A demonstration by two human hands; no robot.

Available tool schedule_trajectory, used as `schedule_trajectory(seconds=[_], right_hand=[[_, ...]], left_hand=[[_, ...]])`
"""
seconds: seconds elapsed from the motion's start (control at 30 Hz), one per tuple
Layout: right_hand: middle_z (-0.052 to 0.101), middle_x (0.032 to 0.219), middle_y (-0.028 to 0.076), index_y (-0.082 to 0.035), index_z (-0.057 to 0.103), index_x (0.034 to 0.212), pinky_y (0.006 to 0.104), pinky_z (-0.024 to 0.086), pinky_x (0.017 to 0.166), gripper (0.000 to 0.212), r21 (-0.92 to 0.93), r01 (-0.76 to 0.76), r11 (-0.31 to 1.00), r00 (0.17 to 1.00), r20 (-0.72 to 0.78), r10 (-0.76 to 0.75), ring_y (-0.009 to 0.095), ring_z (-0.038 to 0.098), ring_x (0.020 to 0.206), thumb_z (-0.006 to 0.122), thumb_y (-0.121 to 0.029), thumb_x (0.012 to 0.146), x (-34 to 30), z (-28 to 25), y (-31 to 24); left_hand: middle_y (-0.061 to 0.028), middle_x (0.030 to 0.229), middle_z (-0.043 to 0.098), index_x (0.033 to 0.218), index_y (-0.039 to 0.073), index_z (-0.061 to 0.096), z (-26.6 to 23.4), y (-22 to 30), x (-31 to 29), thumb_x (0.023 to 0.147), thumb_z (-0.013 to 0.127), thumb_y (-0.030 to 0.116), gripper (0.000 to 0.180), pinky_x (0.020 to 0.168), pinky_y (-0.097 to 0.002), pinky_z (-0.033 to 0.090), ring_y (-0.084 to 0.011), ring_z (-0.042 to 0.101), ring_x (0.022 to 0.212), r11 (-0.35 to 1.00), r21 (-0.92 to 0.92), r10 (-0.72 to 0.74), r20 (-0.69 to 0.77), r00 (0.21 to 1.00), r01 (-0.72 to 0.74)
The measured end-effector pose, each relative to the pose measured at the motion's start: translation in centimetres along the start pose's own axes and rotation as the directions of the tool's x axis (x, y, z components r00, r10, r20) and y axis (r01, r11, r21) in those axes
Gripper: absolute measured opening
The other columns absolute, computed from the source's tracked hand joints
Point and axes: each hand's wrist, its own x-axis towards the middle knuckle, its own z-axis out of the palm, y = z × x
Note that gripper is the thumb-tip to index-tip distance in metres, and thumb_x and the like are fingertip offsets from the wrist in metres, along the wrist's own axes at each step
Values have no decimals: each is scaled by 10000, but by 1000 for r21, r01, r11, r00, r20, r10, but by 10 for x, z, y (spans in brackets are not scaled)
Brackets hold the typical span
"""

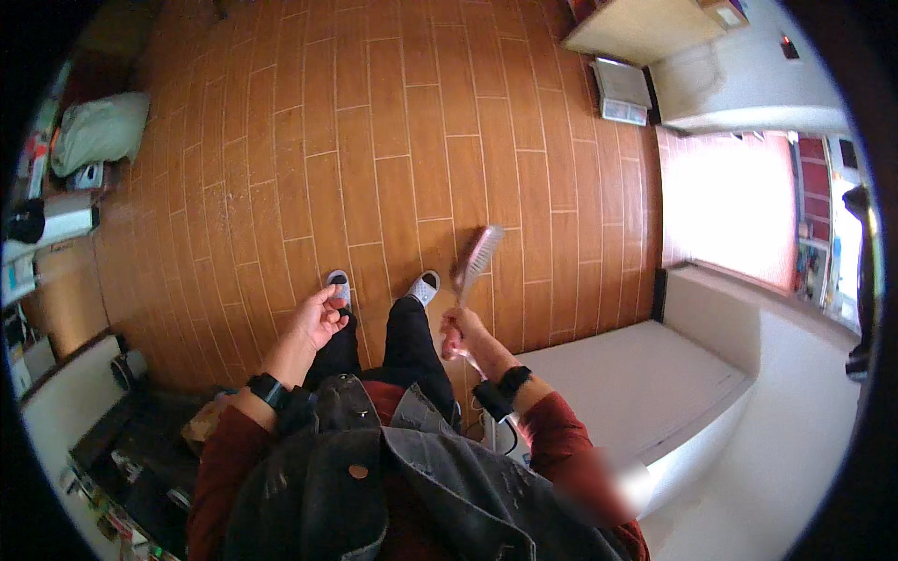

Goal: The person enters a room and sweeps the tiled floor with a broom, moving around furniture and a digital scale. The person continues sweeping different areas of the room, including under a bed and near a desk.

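Note:
My right hand is closed round the handle of a long-handled pinkish brush. Its bristled, comb-like head points away from me above the floor, slightly blurred. Part of the shiny pink handle shows past my fist, toward the wrist. My left hand hangs in front of my left leg, palm partly turned up, its fingers loosely bent and apart with nothing in them. Dark bands sit on both wrists, and a small black device with a cable lies along my right forearm.
I stand in grey slippers on a brown tiled floor. To the right are a low white ledge and a bright doorway. A flat scale-like box stands far right. Shelves and a pale bag line the left.

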Motion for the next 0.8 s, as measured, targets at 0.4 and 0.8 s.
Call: schedule_trajectory(seconds=[0.4,0.8], right_hand=[[446,532,57,-53,461,703,311,371,406,69,-189,174,967,923,375,-92,189,455,473,481,-79,763,34,143,-97],[392,568,32,-184,181,1328,236,326,358,590,23,140,990,956,258,-141,129,389,425,445,-47,818,-118,-51,-131]], left_hand=[[-31,679,597,871,100,611,18,18,1,838,547,238,156,617,-332,443,-92,414,443,980,-192,43,-57,997,-53],[-39,704,619,855,91,616,108,84,47,853,523,236,172,684,-321,416,-74,358,384,992,-119,-23,192,981,47]])
